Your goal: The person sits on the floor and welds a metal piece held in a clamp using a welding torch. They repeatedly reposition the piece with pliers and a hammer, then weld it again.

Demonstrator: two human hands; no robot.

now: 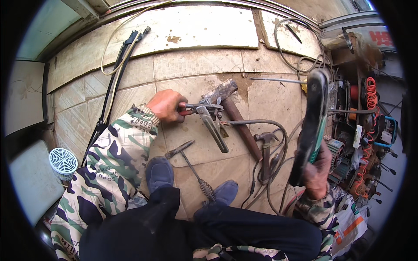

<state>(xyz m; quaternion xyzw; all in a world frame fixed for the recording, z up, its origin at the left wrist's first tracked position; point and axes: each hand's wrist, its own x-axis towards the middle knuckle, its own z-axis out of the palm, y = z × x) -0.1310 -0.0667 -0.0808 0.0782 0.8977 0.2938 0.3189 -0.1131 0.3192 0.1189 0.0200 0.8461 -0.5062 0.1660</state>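
My left hand grips the red handles of locking pliers, whose jaws clamp a flat metal bar angled down toward me over the tiled floor. Just behind the pliers lies a sledgehammer with a brown handle. My right hand holds a long black and green welding face shield upright by its lower end, at the right. A chipping hammer with a coiled wire handle lies between my two blue shoes.
A claw hammer and dark cables lie on the tiles between my hands. Tools, red coiled hose and machine parts crowd the right edge. A black rod with cable runs along the left; a white round filter sits lower left.
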